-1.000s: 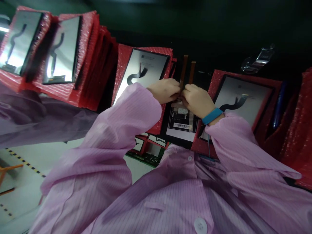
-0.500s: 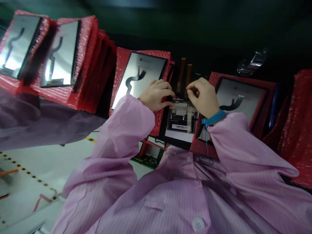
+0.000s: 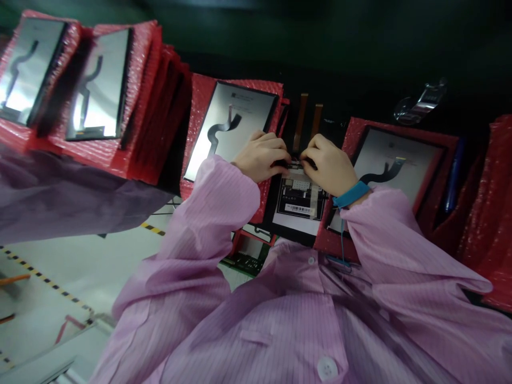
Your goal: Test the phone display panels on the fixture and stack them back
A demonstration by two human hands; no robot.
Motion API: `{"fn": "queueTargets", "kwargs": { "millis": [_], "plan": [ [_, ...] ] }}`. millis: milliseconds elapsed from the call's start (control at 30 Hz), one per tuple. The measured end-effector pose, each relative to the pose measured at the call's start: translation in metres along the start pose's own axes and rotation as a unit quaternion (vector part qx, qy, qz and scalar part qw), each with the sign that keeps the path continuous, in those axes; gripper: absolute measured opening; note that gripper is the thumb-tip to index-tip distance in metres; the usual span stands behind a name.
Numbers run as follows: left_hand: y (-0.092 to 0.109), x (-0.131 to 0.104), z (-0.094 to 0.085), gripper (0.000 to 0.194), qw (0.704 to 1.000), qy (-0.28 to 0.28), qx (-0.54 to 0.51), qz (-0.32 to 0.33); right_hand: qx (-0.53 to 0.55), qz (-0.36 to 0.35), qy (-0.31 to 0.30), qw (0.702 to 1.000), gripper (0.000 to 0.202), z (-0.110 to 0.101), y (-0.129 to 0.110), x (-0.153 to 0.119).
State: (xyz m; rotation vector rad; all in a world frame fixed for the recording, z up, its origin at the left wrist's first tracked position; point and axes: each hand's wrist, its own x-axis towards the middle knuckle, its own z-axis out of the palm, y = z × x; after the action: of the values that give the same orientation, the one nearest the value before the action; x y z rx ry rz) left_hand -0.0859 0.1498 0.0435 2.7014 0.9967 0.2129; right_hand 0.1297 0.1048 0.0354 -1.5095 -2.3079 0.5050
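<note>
Between my hands lies a flat black electronic board (image 3: 301, 197) with a barcode label and a strip of beige tape, a white band along its near end. My left hand (image 3: 264, 157) is at the board's far left corner, thumb and fingers pinched together. From the other side, my right hand (image 3: 330, 164) pinches close to the same far edge. Whatever is between the fingertips is too small to make out. Two orange-brown flex cables (image 3: 301, 120) stretch away just beyond the fingers. A blue wrist strap (image 3: 352, 194) circles my right wrist.
A display panel (image 3: 240, 114) with a dark ribbon cable lies on red bubble wrap to the left; another panel (image 3: 412, 152) is on the right. Stacked red bubble bags (image 3: 148, 106) with panels stand at far left. A tape roll (image 3: 422, 104) and blue pen (image 3: 454, 176) lie rightward.
My right hand has come down and left from beside the flex cable to the board's far edge, close to my left hand. The left hand stays nearly in place.
</note>
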Motion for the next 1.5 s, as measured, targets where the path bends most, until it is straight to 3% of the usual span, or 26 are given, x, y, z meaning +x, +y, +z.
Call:
{"fn": "queueTargets", "kwargs": {
  "millis": [600,900,1133,1500],
  "plan": [
    [-0.003,0.000,0.005,0.018,1.000,0.018,-0.018,0.008,0.033,-0.024,0.051,0.998,0.018,0.012,0.007,0.003],
    [-0.002,0.000,0.004,0.019,1.000,0.008,-0.016,0.001,0.015,-0.018,0.016,1.000,0.019,0.008,0.002,0.003],
    [-0.002,0.001,0.005,0.021,1.000,-0.004,-0.012,0.007,-0.027,-0.070,0.010,0.997,0.019,0.004,0.003,-0.003],
    [0.001,0.013,-0.003,0.017,0.998,-0.059,-0.032,0.001,0.039,-0.066,0.040,0.996,0.007,0.009,0.007,-0.001]
  ]
}}
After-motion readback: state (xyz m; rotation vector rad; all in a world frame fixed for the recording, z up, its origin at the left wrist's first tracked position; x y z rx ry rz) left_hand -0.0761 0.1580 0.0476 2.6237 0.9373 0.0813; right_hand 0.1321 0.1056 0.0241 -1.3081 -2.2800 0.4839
